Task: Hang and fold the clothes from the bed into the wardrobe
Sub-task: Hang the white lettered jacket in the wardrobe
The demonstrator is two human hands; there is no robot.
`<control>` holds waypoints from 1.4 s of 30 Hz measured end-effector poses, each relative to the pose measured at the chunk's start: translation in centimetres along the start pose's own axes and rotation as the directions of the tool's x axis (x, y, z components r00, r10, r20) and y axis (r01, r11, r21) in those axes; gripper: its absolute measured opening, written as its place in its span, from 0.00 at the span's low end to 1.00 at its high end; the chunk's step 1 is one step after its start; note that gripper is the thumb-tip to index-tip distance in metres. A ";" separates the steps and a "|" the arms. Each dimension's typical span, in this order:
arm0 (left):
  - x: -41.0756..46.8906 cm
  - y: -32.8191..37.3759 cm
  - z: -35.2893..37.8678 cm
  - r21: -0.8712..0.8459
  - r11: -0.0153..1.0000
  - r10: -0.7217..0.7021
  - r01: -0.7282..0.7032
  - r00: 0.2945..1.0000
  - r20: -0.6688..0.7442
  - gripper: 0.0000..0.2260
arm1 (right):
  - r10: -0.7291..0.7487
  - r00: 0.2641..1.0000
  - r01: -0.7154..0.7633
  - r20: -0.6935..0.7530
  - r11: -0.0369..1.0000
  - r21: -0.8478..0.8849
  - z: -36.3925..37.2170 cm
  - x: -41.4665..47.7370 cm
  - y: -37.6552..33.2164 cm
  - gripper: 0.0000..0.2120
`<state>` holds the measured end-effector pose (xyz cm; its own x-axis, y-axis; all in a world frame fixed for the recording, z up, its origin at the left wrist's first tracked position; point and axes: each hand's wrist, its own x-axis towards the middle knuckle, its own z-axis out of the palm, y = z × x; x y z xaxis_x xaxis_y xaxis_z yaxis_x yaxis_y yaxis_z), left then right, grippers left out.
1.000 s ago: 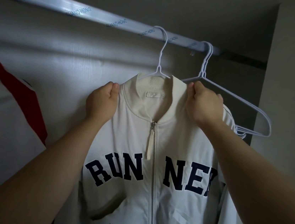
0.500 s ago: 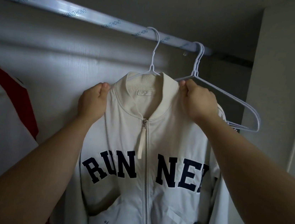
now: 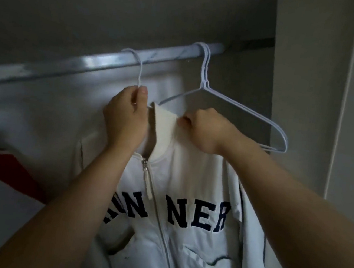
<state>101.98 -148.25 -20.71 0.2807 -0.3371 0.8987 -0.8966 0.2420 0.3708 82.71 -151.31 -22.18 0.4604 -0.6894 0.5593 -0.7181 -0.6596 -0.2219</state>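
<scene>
A cream zip jacket with dark "RUNNER" lettering hangs on a white wire hanger hooked over the wardrobe rail. My left hand pinches the neck of that hanger just below the hook, at the left of the collar. My right hand grips the right side of the jacket's collar. The jacket's left shoulder is hidden behind my left forearm.
Empty white hangers hang bunched on the rail just right of the jacket. The wardrobe's side wall stands close on the right. A white and red garment hangs at the left.
My left hand has moved from the jacket's left shoulder up to the hanger's neck. My right hand shifted onto the collar. The view has turned, so the rail now slopes the other way.
</scene>
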 end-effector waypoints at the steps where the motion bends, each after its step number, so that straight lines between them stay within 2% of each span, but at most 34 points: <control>1: 0.1 0.4 0.0 0.000 0.999 -0.043 0.043 0.999 0.030 0.14 | 0.011 0.999 -0.012 0.051 0.999 0.031 -0.6 0.1 -0.1 0.17; 6: 0.7 2.6 -1.4 0.140 0.973 -0.206 0.185 0.967 0.153 0.10 | 0.021 0.950 -0.056 0.313 0.993 0.101 -4.0 0.3 -1.6 0.16; 8: 1.0 3.8 -2.2 0.162 0.953 -0.290 0.257 0.929 0.231 0.12 | 0.041 0.912 -0.091 0.409 0.990 0.105 -5.0 -0.2 -2.4 0.12; 11: 1.1 5.4 -3.6 0.169 0.948 -0.312 0.270 0.898 0.310 0.16 | 0.121 0.842 -0.216 0.525 0.968 0.125 -6.1 -2.2 -3.4 0.01; 13: 1.5 6.4 -4.9 0.181 0.942 -0.332 0.282 0.866 0.374 0.23 | 0.167 0.800 -0.281 0.577 0.953 0.114 -6.9 -3.8 -4.2 0.02; 15: 1.9 7.1 -6.0 0.182 0.948 -0.316 0.260 0.824 0.471 0.25 | 0.186 0.775 -0.318 0.604 0.940 0.120 -7.4 -5.0 -4.8 0.07; 17: 2.3 7.7 -6.6 0.203 0.966 -0.251 0.160 0.771 0.585 0.20 | 0.187 0.757 -0.342 0.626 0.930 0.136 -7.6 -5.9 -5.5 0.12; 19: 3.2 7.9 -6.6 0.263 0.964 -0.216 0.044 0.704 0.677 0.13 | 0.166 0.741 -0.351 0.651 0.922 0.164 -7.8 -6.2 -6.4 0.12; 20: 3.6 7.8 -6.6 0.306 0.952 -0.243 0.025 0.671 0.700 0.12 | 0.155 0.737 -0.354 0.658 0.918 0.180 -7.9 -6.2 -7.0 0.12; 23: 4.4 7.9 -6.2 0.376 0.916 -0.381 0.138 0.591 0.711 0.18 | 0.160 0.732 -0.390 0.663 0.896 0.214 -7.8 -6.3 -8.5 0.09; 26: 4.5 8.0 -6.9 0.374 0.905 -0.420 0.201 0.548 0.724 0.26 | 0.152 0.745 -0.378 0.649 0.898 0.224 -7.6 -6.5 -10.7 0.11; 28: 4.4 7.7 -8.0 0.378 0.901 -0.430 0.213 0.551 0.715 0.29 | 0.115 0.752 -0.342 0.650 0.910 0.234 -7.3 -7.0 -12.6 0.13; 31: 4.1 6.6 -10.9 0.402 0.887 -0.458 0.229 0.549 0.699 0.30 | 0.133 0.762 -0.366 0.634 0.896 0.252 -6.8 -8.0 -15.8 0.17; 34: 4.1 5.2 -14.5 0.472 0.862 -0.488 0.183 0.548 0.679 0.30 | 0.099 0.775 -0.346 0.624 0.893 0.288 -6.2 -8.9 -19.6 0.18; 42: 4.4 2.4 -21.0 0.550 0.815 -0.558 0.182 0.502 0.661 0.31 | 0.017 0.765 -0.276 0.643 0.912 0.303 -4.1 -9.5 -26.4 0.13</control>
<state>108.28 -130.05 -10.95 0.4143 -0.9058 0.0889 -0.8683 -0.3640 0.3371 95.21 -126.15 -18.37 0.6757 -0.7316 -0.0898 -0.6237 -0.5025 -0.5988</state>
